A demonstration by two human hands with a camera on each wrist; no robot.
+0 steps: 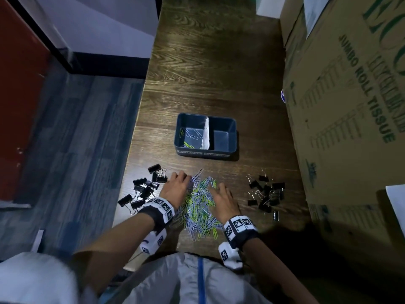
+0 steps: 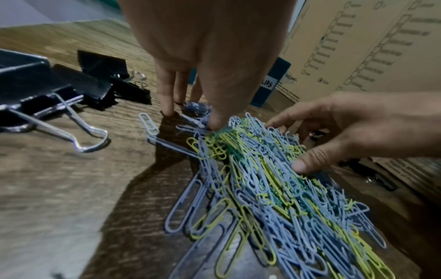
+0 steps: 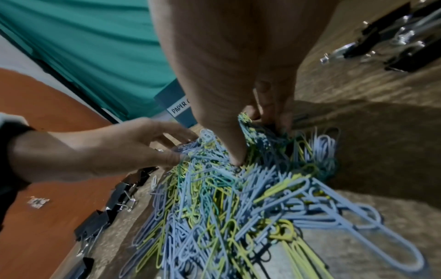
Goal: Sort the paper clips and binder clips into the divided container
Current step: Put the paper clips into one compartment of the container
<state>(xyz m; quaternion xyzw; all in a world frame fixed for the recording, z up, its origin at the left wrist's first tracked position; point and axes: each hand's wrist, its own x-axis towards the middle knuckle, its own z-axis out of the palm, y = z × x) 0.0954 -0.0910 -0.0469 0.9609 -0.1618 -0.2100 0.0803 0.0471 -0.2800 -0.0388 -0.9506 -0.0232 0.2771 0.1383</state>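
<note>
A heap of blue, yellow and green paper clips point(image 1: 200, 207) lies on the wooden table in front of me. My left hand point(image 1: 183, 178) stands at its far left end, straight fingers point(image 2: 167, 107) down on the table and thumb pressed into the clips point(image 2: 262, 179). On the heap's right side my right hand point(image 1: 215, 189) has thumb point(image 3: 236, 156) and curled fingers dug in, bunching paper clips point(image 3: 214, 198) between them. The dark blue divided container point(image 1: 182, 137) sits just beyond; a few paper clips lie in its left half. Black binder clips lie in two groups, left point(image 1: 144, 187) and right point(image 1: 266, 194).
Big cardboard boxes point(image 1: 350, 106) wall off the table's right side. The table's left edge point(image 1: 131, 172) runs close to the left binder clips, with floor below. Bare wood stretches beyond the container.
</note>
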